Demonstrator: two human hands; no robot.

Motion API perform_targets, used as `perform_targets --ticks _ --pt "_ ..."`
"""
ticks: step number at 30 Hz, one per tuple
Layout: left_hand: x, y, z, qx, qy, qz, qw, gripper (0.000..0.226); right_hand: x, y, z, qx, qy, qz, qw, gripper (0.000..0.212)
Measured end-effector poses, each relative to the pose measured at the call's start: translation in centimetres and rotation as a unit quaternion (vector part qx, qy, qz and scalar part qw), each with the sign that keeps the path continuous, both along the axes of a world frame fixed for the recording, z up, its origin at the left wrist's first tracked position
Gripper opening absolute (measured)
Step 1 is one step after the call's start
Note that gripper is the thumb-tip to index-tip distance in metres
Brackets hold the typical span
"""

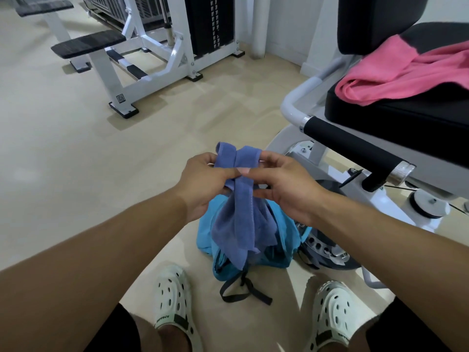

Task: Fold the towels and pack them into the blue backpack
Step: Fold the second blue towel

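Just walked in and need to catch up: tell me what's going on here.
A person holds a blue towel up in both hands, left hand and right hand pinching its bunched top. It hangs over the blue backpack on the floor between their feet. A pink towel lies unfolded on the black gym seat.

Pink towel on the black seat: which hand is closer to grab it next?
Probably the right hand: the crumpled pink cloth towel lies on the black padded seat on its side. Both hands now grip the blue towel.
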State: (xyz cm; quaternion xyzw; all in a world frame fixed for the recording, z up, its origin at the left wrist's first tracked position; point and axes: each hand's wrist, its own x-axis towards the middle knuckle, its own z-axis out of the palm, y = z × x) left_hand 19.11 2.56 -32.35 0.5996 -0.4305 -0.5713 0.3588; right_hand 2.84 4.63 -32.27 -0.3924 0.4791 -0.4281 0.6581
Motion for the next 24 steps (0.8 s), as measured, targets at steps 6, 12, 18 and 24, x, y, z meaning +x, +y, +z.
perform_targets --ticks 6,12,18,24 --pt "-0.1 -0.7 -0.4 0.004 0.044 0.078 0.996 0.035 1.1 1.8 -0.9 0.068 0.135 -0.004 0.988 0.039" --pt "0.1 -1.0 -0.3 0.031 0.086 0.083 0.992 0.026 1.6 2.1 -1.3 0.033 0.239 0.010 0.970 0.015" --pt "0.4 -1.1 0.0 -0.012 0.021 0.051 0.998 0.004 0.7 1.4 -0.3 -0.028 0.172 -0.125 0.977 0.008" --pt "-0.3 -0.7 0.5 0.004 0.038 -0.010 0.999 0.014 0.4 1.4 0.4 -0.069 0.098 -0.113 0.986 0.011"
